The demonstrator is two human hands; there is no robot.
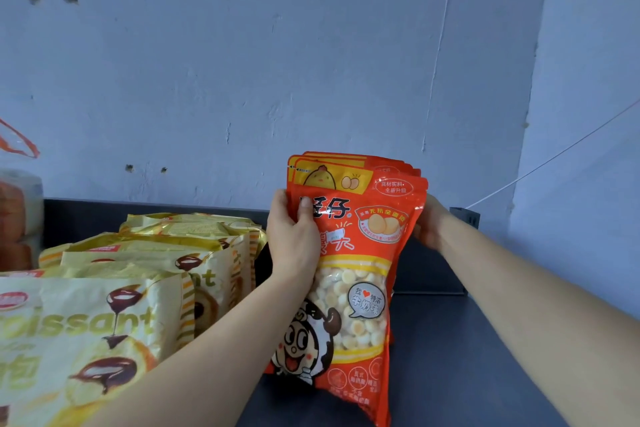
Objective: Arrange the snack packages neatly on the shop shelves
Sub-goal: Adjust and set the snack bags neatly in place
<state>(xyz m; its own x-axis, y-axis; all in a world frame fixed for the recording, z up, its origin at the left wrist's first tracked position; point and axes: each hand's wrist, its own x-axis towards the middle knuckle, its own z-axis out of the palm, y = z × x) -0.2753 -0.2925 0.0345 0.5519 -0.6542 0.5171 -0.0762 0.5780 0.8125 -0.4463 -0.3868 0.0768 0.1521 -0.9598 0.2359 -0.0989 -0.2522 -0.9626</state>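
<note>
- Several red biscuit pouches (349, 253) stand as one upright stack on the dark shelf (467, 357), with the long axis vertical, tops up and printed fronts facing the camera.
- Left hand (294, 239) grips the stack's left edge, thumb pressed flat on the front.
- Right hand (429, 225) clasps the right edge; its fingers go behind, and their spread cannot be told.
- Yellow croissant packs (138, 270) lie just left of the stack.
</note>
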